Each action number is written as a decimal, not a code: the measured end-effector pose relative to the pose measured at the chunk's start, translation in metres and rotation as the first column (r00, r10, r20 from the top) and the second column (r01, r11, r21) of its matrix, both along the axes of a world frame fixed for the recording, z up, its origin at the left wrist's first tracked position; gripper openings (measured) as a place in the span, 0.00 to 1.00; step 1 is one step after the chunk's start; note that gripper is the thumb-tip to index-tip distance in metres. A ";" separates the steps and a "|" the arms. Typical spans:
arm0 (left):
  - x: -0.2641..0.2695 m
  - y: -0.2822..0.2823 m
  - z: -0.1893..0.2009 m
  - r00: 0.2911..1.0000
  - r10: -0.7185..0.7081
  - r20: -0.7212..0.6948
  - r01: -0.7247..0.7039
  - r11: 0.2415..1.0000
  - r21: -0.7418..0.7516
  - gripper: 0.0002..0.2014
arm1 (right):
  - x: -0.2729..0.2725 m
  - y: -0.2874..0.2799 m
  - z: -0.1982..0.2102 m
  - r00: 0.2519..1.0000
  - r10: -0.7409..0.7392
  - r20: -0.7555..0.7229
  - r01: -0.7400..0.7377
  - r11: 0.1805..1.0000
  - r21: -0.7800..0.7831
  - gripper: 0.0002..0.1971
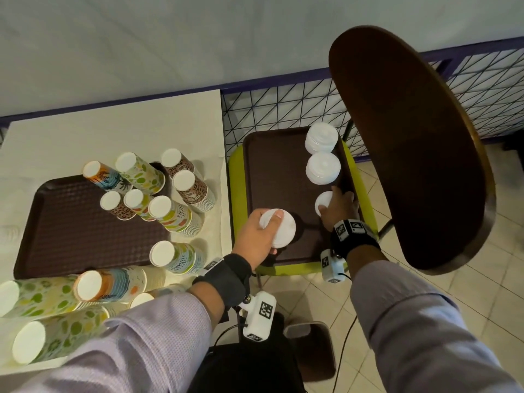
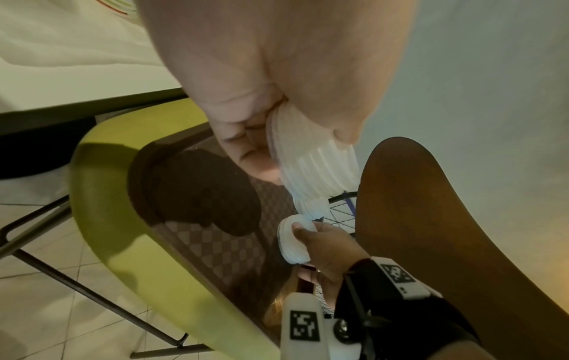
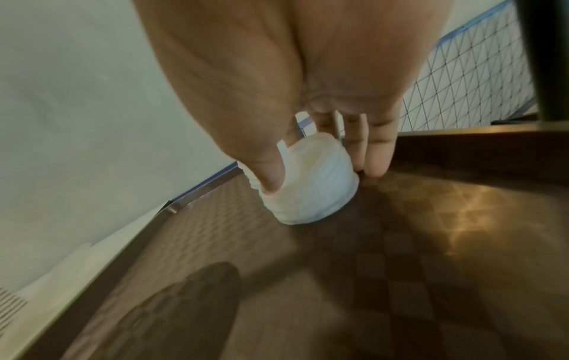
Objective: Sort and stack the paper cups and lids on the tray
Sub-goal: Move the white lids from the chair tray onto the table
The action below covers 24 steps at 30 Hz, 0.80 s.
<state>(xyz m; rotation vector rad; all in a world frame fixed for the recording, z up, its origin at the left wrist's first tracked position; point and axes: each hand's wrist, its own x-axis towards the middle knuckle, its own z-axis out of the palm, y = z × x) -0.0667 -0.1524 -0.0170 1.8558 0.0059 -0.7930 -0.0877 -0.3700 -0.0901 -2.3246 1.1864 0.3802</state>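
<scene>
Tiled floor and a pale wall surround 2 work surfaces: a cream table [image 1: 113, 129] at 9 o'clock and a green chair [image 1: 236, 177] at 3 o'clock of it. Each carries a brown tray.

1. Table tray [image 1: 56, 222]: stacks of printed paper cups [image 1: 175, 212] stand upside down on its 3 o'clock end, a stance that lets each stack rest on its wide rim. More cup stacks [image 1: 42, 296] lie on their sides off the tray, at 6 o'clock on the table.

2. Chair tray [image 1: 272, 171]: 2 white lid stacks [image 1: 322, 168] stand in a line along its 3 o'clock rim, which leaves the middle open for more.

3. Right hand [image 1: 338, 207]: thumb and fingers are curled round a small lid stack [image 3: 311, 185] resting on the tray floor at 6 o'clock of that line. Judged from the position, this stack is being lined up as the 3rd in the row.

4. Left hand [image 1: 259, 236]: it grips a larger lid stack [image 1: 279, 228], thumb across the top, fingers round the side. The wrist view shows the stack held tilted above the tray, clear of its floor, at the 7 o'clock corner. The encircling grip keeps the loose lids from fanning apart.

5. Judgement: lids are being sorted by size onto the chair tray; the cups on the table still need sorting.
</scene>
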 end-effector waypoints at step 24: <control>-0.003 0.097 0.114 0.945 0.178 0.275 -0.128 0.973 -0.189 0.12 | -0.034 0.130 0.180 0.587 -0.313 0.747 -0.140 0.869 0.474 0.05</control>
